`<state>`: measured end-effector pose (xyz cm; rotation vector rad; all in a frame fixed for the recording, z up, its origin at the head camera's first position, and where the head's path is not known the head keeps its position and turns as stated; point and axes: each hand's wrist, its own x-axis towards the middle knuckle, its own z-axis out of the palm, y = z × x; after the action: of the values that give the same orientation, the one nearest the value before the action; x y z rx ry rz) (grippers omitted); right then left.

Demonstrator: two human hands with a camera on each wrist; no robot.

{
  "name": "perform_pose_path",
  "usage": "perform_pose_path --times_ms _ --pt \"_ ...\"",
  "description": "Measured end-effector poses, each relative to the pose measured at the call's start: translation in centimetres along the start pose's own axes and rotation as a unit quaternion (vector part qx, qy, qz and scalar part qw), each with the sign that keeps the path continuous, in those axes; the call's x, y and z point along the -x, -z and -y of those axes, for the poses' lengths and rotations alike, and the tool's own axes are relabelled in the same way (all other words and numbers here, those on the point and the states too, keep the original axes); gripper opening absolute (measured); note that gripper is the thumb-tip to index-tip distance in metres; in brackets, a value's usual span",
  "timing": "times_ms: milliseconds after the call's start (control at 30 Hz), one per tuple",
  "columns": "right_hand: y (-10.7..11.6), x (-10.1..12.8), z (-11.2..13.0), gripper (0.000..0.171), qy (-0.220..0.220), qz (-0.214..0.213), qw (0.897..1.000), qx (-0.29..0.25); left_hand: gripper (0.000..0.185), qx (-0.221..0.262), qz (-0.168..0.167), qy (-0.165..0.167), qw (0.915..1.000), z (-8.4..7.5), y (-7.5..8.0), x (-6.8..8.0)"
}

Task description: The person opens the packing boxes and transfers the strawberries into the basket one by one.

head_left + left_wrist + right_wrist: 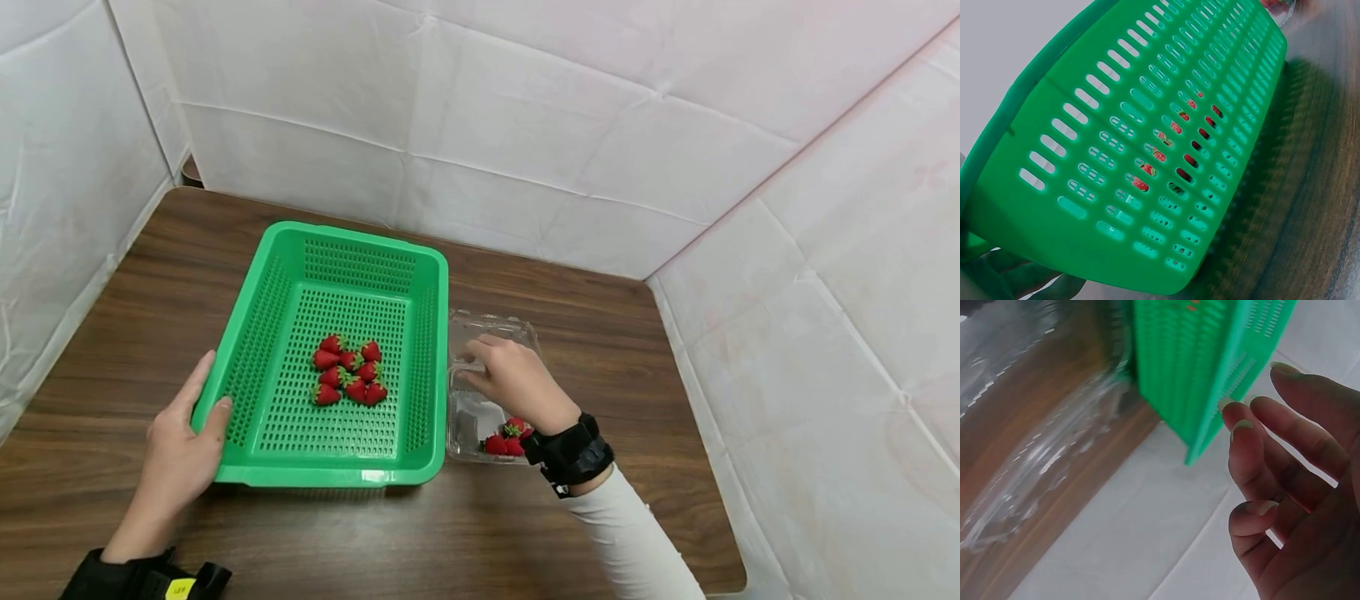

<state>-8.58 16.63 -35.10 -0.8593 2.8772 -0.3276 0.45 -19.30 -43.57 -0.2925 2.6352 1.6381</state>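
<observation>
strawberries (348, 371) lie in the green basket (352, 242) on the desk (112, 333); more remain in the clear box (491, 325). left hand (183, 446) grips the basket rim. right hand (513, 379) hovers over the box, fingers loosely apart, empty. transfer underway; next needs a pinch on a berry.

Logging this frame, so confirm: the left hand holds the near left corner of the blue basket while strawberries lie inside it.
Wrong colour. The basket is green, not blue, as the head view shows. The left hand does hold its near left corner, and strawberries lie inside it.

A staged recording booth: a wooden table (525, 517) walled on three sides by white sheeting (525, 125)
</observation>
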Motion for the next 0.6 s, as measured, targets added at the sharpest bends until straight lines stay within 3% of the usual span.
perform_pose_path --times_ms 267,400,600 --pt "-0.6 1.9 -2.2 0.022 -0.02 0.074 0.997 0.018 0.06 -0.002 -0.005 -0.004 1.0 -0.1 0.1 -0.1" --pt "-1.2 2.5 -3.0 0.027 -0.034 0.132 0.991 0.015 0.059 -0.002 -0.004 -0.002 1.0 -0.1 0.0 -0.1" --pt "-3.0 3.0 -3.9 0.028 -0.015 0.201 0.979 0.028 0.059 -0.003 -0.004 0.001 1.0 -0.1 0.0 -0.1"
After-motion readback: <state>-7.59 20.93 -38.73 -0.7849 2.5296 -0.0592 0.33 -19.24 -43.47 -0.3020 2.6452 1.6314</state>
